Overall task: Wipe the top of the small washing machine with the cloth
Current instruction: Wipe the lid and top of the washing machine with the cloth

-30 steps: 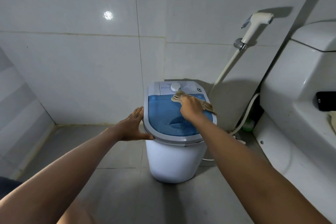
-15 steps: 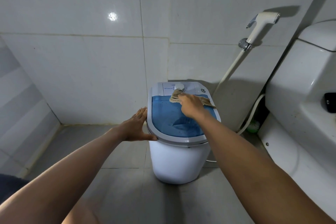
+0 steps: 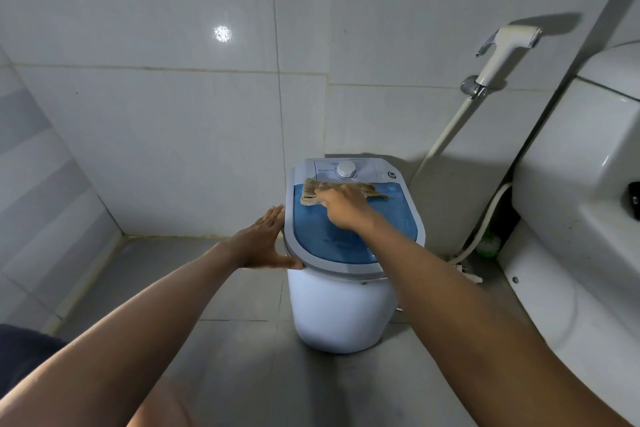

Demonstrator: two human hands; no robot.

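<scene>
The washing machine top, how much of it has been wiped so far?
Hard to tell what is already clean: the blue lid shows no clear wipe marks. In hand: the right hand presses the cloth on the lid's far edge, while the left hand steadies the rim. Likely left: the white control panel with its dial.

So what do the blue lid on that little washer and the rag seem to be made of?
The lid looks like tinted see-through plastic, smooth and glossy: it shows pale reflections, and dim shapes seem to show through it. Its grey rim and the white tub body look like matte moulded plastic. The cloth under the right hand appears to be coarse woven or knitted fabric, tan, with a ribbed texture; the fibre cannot be told.
</scene>
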